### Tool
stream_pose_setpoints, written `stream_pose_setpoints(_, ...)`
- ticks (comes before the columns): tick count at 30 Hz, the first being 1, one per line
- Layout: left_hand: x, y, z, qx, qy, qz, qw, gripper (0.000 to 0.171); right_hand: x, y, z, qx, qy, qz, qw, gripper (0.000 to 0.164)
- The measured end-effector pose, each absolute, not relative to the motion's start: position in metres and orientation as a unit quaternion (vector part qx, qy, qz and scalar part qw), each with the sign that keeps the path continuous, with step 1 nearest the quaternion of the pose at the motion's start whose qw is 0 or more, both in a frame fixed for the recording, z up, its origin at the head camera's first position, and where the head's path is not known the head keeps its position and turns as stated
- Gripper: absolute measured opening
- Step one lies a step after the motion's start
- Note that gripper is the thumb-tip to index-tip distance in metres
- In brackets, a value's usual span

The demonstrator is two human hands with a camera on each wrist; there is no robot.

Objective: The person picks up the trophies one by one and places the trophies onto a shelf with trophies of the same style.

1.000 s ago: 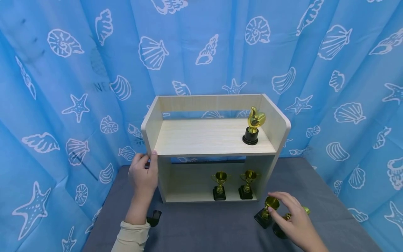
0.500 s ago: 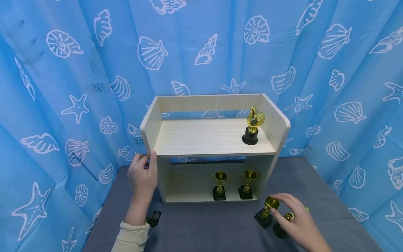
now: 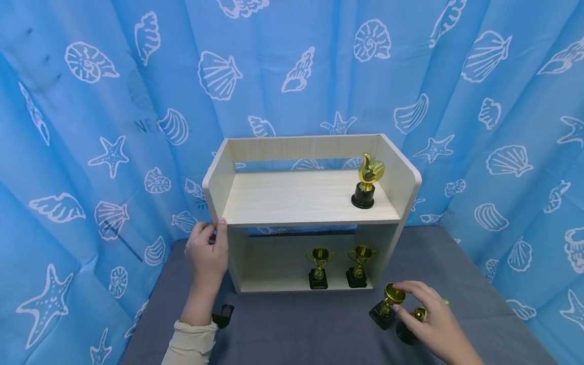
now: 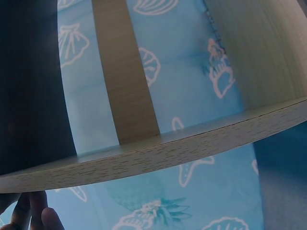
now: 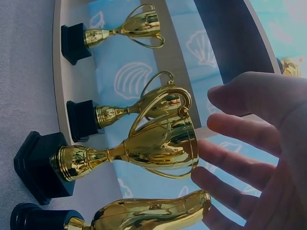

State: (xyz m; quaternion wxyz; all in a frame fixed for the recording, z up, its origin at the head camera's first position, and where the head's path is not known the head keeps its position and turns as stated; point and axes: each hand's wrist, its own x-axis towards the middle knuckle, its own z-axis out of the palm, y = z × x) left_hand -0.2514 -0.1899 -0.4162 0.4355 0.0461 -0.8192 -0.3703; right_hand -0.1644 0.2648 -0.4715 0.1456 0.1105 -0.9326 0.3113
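Note:
My left hand [image 3: 207, 253] grips the left side panel of a pale two-level wooden shelf [image 3: 310, 223], thumb on its front edge. Fingertips of that hand show below the panel in the left wrist view. At the right, my right hand [image 3: 424, 314] has its thumb and fingers spread around the rim of a gold trophy cup [image 3: 388, 304] that stands on a black square base on the table. Its two looped handles show in the right wrist view. Partly behind the hand is a gold trophy [image 3: 408, 329] with a round black base.
Two gold trophy cups, a left one [image 3: 318, 268] and a right one [image 3: 358, 266], stand on the lower level. A gold figure trophy [image 3: 365, 182] stands at the upper level's right end. Grey cloth [image 3: 292, 329] covers the table; a blue seashell curtain [image 3: 283, 66] hangs behind.
My right hand has shifted slightly right and down beside the trophy cup, which stays in place. The left hand keeps its place on the shelf.

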Motion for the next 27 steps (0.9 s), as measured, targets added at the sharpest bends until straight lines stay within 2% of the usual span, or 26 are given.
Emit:
stream_pose_setpoints(9,-0.2502,-0.1897,-0.4162,0.052,-0.821,-0.374,0.428,0.05,-0.1627,0.2653,-0.4729,0.108,-0.935,0.314,0.129,0.031)
stream_pose_setpoints(18,-0.251,-0.1902,-0.4157,0.05,-0.82,-0.378,0.428,0.05,-0.1659,0.2663,-0.4747,0.12,-0.927,0.314,0.164,0.034)
stream_pose_setpoints(27,-0.2514,-0.1903,-0.4167,0.051,-0.822,-0.373,0.428,0.051,-0.1655,0.267,-0.4748,0.12,-0.932,0.314,0.132,0.035)
